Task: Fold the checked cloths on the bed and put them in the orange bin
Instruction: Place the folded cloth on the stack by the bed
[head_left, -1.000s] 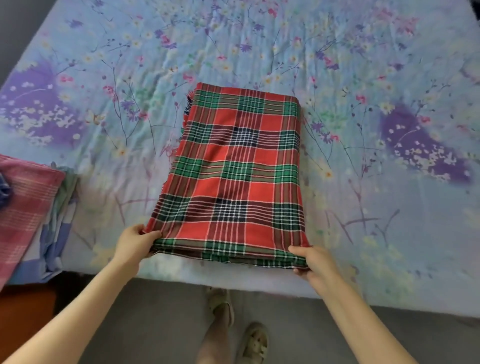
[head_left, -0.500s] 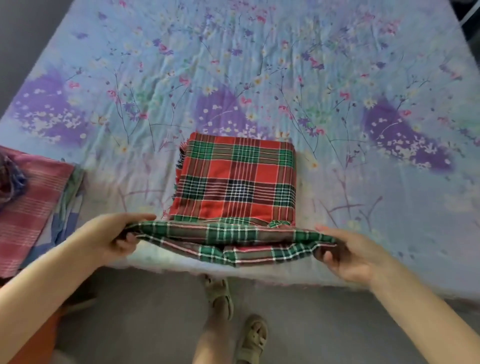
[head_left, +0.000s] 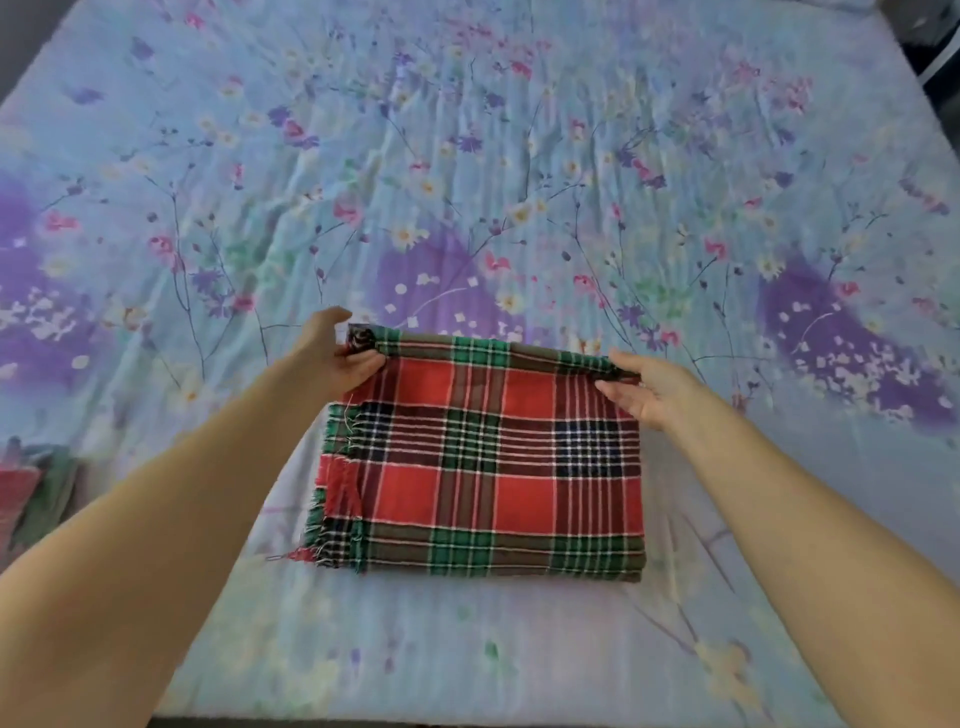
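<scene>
I see the cloth (head_left: 483, 457) lying folded on the bed (head_left: 467, 156), in a flat rectangle close to the near edge. Its frayed ends are on the left side and its right side is a smooth fold. The left hand (head_left: 332, 358) grasps the far left corner, fingers curled on top and thumb behind it. The right hand (head_left: 657, 389) pinches the far right corner, thumb along the far edge and fingers on the top layer. This far edge is a little raised between both hands. At the left border lies a pile (head_left: 26, 488) of other cloths, too blurred for me to tell more.
</scene>
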